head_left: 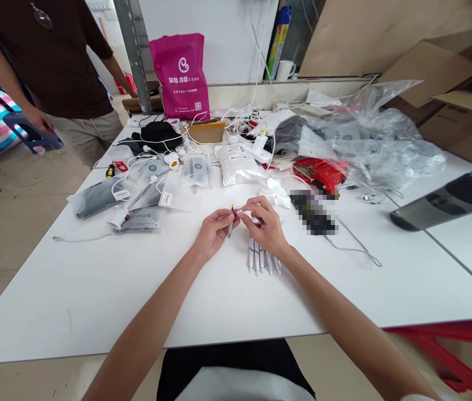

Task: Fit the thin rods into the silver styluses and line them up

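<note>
The left hand (215,233) grips a slim grey pen-shaped item (230,227) between thumb and fingers, near lower centre of the frame. The item stands tilted, with a small dark-and-yellow tip (232,207) pointing up and away from the wearer. Its lower end projects below the fingers. The right hand (264,225) is curled closely beside it, with its fingertips (242,211) almost at the item's tip. A small white piece (256,220) shows within that hand's curled fingers; whether it is firmly held cannot be determined.

A row of similar silver-and-white pens (263,257) lies on the white table (94,289) just below the right hand, partly overlapped by its wrist. White tabletop extends from the hands to the near table edge at the bottom of the frame. A grey cable (355,250) lies to the right. White packets and clear plastic bags (378,139) crowd the far side. A dark cylinder (448,197) is cut off by the right frame edge. A pixelated patch (313,211) hides one object. A co-worker (44,67) stands at upper left, cut off by the frame.
</note>
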The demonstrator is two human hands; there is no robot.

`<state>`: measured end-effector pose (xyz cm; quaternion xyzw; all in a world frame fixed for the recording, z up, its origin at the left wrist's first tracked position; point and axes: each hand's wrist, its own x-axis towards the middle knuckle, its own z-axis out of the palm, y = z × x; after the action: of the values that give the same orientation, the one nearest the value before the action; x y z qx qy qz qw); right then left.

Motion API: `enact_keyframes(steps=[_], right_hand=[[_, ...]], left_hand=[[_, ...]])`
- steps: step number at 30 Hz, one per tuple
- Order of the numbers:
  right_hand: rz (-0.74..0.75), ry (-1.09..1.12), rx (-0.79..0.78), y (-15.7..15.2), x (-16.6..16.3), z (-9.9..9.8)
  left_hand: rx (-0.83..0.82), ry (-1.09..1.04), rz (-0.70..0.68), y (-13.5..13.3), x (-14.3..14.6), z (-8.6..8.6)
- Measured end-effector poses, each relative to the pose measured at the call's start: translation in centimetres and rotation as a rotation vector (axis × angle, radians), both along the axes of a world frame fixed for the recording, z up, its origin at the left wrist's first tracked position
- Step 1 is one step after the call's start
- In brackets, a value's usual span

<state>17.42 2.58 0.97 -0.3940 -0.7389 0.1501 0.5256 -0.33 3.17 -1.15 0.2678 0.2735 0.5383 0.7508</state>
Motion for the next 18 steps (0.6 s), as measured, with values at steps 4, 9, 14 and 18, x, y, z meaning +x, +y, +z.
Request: enact_keyframes(steps=[4, 9, 14, 18], right_hand=[[0.016, -0.065, -0.005, 0.0, 0.3, -0.2], [0.013, -0.094, 0.053, 0.1, 0.3, -0.6], [-0.026, -0.136, 0.062, 0.6, 0.6, -0.6], [-0.11, -0.336, 0.075, 1.2, 1.3, -1.1]], left_hand=[[-0.009, 0.002, 0.025, 0.0, -0.1, 0.0], [0.0, 0.007, 0.04, -0.1, 0.0, 0.2], [0.046, 0.04, 0.108, -0.3, 0.0, 0.6], [0.132, 0.132, 0.185, -0.5, 0.1, 0.7]])
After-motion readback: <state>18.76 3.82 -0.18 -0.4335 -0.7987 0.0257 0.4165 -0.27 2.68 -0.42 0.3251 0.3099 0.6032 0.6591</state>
